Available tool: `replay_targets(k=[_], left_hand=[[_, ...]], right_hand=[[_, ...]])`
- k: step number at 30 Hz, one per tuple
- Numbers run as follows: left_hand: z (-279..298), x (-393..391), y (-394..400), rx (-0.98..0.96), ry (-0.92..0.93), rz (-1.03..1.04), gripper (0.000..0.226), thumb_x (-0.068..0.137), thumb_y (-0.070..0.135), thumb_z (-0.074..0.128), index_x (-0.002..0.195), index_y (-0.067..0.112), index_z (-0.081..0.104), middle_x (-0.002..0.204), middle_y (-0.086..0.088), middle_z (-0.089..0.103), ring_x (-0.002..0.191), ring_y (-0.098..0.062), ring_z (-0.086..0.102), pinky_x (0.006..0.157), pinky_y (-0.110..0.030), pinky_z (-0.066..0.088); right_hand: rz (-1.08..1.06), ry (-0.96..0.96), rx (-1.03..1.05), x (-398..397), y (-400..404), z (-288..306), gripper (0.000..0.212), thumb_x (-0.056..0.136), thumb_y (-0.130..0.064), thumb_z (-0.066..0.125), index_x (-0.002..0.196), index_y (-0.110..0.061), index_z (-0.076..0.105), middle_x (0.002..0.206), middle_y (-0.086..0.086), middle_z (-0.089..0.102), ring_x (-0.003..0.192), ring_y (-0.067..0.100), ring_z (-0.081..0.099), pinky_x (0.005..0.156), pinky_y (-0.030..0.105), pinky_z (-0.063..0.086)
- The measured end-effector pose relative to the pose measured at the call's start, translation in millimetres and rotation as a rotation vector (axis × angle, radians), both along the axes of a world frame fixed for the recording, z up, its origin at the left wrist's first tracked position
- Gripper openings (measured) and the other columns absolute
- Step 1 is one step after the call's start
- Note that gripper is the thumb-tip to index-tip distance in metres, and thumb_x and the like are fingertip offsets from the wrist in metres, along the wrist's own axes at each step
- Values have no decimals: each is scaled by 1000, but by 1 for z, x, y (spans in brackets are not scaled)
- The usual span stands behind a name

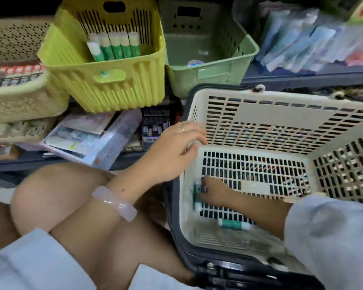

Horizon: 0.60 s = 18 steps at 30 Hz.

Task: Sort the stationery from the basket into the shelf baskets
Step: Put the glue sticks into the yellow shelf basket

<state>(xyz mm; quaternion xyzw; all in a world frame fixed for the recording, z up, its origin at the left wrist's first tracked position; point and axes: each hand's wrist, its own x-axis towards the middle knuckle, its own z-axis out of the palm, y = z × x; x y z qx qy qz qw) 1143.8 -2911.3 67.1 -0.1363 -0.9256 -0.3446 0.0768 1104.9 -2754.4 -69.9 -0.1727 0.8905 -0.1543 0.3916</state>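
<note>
I noted my right hand point(213, 193) low inside the cream basket point(281, 114), fingers curled on a green glue stick point(197, 194) against its left wall; another stick point(235, 224) lay nearer. My left hand point(174, 147) rested spread over the basket's left rim. Beyond, the yellow shelf basket point(113, 84) held upright sticks, with open room beside them.

Left hand point(172, 147): forearm enters from 7 o'clock and extends toward 1 o'clock, a pale bangle point(114, 203) on the wrist and a ring point(183, 129) on one finger; fingers loosely spread, slightly curled, blurred at the tips. Right hand point(213, 192): sleeved forearm enters from 4 o'clock and reaches toward 9 o'clock, palm down, fingers bent at the tips; the grip cannot be told.
</note>
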Motion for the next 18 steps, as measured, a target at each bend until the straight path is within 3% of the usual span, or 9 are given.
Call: replay_targets(k=[3,7,10,13,15,18], left_hand=[[-1,1,1,24,-2,7,20,89,-2,50,99,1,67,113,-5,61,115,-6,39,99,-2,18],[-3,-1,0,38,-15,3,20,91,0,49,98,2,67,111,-4,61,114,-9,42,99,-8,23],[-4,-1,0,45,-11,5,20,91,0,48,97,3,67,109,-5,62,112,-10,44,99,-10,25],[-4,-1,1,46,-15,8,20,91,0,48,97,3,67,108,-5,62,112,-12,46,98,-10,26],[-4,0,0,45,-3,0,20,90,-1,48,96,2,67,106,-6,62,111,-13,47,97,-11,27],[-2,0,-1,34,2,-5,20,91,0,48,97,2,67,106,-6,63,112,-14,47,98,-12,27]], right_hand=[[-178,2,-57,5,-10,-14,31,84,-22,61,101,-13,37,75,-4,46,58,8,48,41,19,33],[-243,-63,-156,-4,-4,-8,28,82,-30,62,97,-16,42,79,-4,51,66,7,51,47,20,36],[102,-20,-51,-14,15,11,29,88,-41,51,103,-16,49,77,-8,50,68,8,50,53,22,36],[424,-116,119,-6,41,16,23,90,-35,48,101,-14,47,76,-8,44,76,16,49,53,21,33],[513,-145,161,7,51,12,20,88,-29,51,99,-13,46,81,-4,48,83,21,50,59,24,38],[565,-121,160,15,54,8,30,86,-23,55,112,-9,51,106,10,59,95,26,56,77,32,46]])
